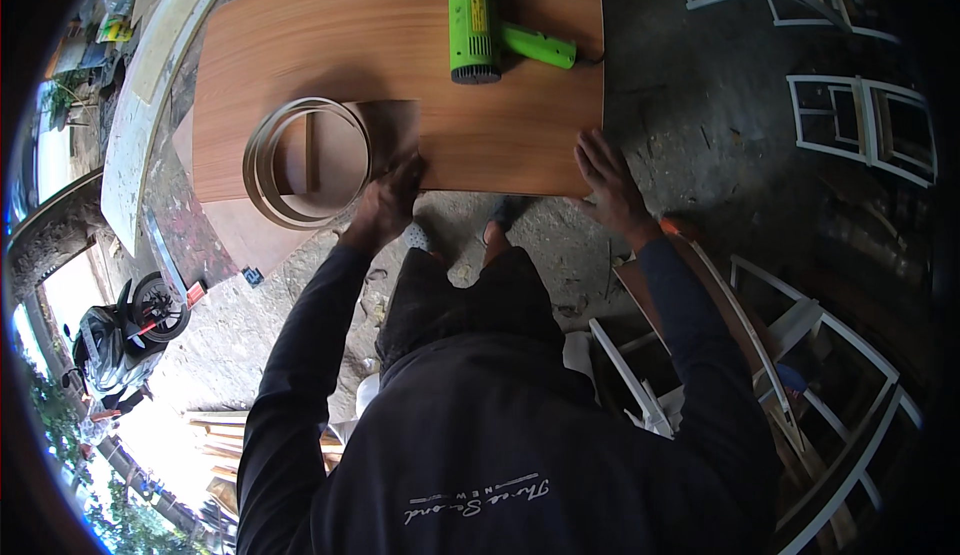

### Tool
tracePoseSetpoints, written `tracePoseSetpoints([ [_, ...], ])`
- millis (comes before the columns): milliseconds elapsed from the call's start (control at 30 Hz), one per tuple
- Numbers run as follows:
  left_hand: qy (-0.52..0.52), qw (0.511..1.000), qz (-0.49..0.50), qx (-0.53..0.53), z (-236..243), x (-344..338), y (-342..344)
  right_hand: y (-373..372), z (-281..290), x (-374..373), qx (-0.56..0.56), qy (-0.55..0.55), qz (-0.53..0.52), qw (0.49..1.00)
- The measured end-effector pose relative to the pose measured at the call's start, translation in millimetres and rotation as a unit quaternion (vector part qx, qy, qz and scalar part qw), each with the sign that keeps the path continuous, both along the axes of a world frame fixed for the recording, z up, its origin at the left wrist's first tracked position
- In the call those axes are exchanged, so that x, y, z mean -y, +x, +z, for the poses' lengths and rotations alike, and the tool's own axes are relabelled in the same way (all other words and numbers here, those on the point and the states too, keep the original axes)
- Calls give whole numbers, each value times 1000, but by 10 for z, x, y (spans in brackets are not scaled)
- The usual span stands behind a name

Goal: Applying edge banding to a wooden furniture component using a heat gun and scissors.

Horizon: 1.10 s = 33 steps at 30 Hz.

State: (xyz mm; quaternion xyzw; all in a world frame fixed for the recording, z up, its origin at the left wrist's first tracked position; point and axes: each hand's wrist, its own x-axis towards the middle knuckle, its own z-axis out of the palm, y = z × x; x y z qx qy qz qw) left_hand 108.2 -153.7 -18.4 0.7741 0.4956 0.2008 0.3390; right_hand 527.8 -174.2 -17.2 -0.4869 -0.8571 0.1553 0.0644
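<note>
A wood-grain board (300, 30) with rounded far corners lies in front of me. At its near edge, my left hand (385, 205) has its fingers drawn together beside a small brown sheet (392, 120); what they hold, if anything, is hidden. My right hand (612, 190) touches the near right corner, fingers stretched out over the top and thumb by the near edge. Left of my left hand stands a loose coil of pale edge-banding strip (252, 170). A green heat gun (473, 30) rests on the board's far right part, its handle pointing right.
Under the board's left side is a paint-stained worktop (190, 225) with a long pale plank (135, 145). White frames (865, 125) stand at the right. More frames (850, 355) and a curved panel (740, 325) are close by my right arm. A motorbike (120, 340) is parked left.
</note>
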Motion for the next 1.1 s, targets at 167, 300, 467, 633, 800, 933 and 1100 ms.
tracePoseSetpoints([
  [167, 24, 999, -13, 16, 10, -23, 9, -39, -229, -6, -105, 58, 1, 993],
  [300, 24, 999, -24, -5, 87, -42, 62, -268, -272, 53, -83, 91, -12, 992],
  [467, 40, 999, -10, -18, 81, -45, 92, -632, -257, 49, -92, 103, -39, 990],
  [633, -6, 1000, 24, 4, 54, 4, 32, -649, -117, -23, -90, 101, -8, 991],
  [800, 1, 999, 38, -30, -10, 61, 53, -696, -139, -74, -111, 119, 33, 986],
  [933, -3, 998, 39, -42, -44, 60, 53, -1015, -176, -70, -115, 137, 2, 984],
  [1100, -2, 999, 37, -36, 88, 9, 106, -1396, -198, -107, -125, 144, -26, 981],
])
